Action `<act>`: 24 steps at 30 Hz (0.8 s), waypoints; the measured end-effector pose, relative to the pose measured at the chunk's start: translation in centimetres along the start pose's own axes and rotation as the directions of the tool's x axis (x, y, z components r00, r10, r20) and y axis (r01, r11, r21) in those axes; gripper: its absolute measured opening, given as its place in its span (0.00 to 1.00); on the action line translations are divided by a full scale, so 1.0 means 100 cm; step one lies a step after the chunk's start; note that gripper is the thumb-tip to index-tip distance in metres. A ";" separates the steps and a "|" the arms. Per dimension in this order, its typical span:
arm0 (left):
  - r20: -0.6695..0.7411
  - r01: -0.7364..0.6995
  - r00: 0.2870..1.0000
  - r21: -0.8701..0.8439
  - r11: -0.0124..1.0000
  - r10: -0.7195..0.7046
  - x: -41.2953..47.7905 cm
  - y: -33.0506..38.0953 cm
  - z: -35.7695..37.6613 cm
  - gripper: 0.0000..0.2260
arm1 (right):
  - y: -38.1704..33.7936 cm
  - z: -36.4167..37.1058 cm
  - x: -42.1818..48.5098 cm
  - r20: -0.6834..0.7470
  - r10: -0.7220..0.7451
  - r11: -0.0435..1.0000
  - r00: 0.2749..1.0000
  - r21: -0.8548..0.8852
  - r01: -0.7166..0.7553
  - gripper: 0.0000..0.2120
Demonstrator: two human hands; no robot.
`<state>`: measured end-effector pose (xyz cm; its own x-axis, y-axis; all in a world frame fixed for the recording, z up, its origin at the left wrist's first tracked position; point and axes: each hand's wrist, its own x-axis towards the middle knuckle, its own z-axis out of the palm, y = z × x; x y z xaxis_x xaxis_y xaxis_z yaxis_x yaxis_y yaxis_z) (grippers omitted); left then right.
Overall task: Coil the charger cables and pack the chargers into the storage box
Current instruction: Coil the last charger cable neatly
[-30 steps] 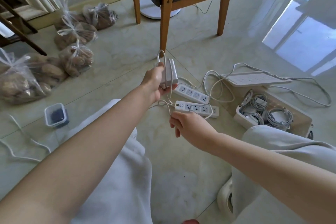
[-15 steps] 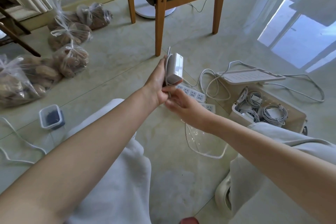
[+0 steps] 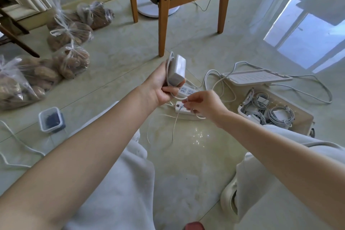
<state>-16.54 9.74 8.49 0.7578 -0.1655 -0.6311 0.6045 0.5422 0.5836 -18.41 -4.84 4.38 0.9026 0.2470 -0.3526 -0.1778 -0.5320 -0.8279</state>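
Observation:
My left hand grips a white charger brick, held upright above the floor, with a loop of its thin white cable over the brick's top. My right hand pinches that cable just below and to the right of the brick; the slack hangs down to the floor in a loose loop. The storage box sits on the floor to the right and holds several coiled chargers. Its white lid lies just behind it.
Two white power strips lie on the floor under my hands. A wooden chair stands behind them. Several clear bags of brown produce sit at the left, with a small lidded container nearer. My knees flank the working area.
My right hand moved up to the brick beside the left hand, then drew back down and right, pulling the cable with it. The brick was turned in my left hand.

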 end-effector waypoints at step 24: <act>0.142 -0.223 0.916 0.958 0.181 0.375 -0.005 -0.005 -0.007 0.19 | 0.004 -0.039 0.014 0.133 -0.326 0.550 0.936 -0.779 0.302 0.14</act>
<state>-17.45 10.12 8.16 0.9558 -0.0651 -0.2868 0.1762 -0.6540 0.7357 -15.66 -7.85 5.21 0.8509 0.5119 -0.1183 0.4798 -0.8488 -0.2220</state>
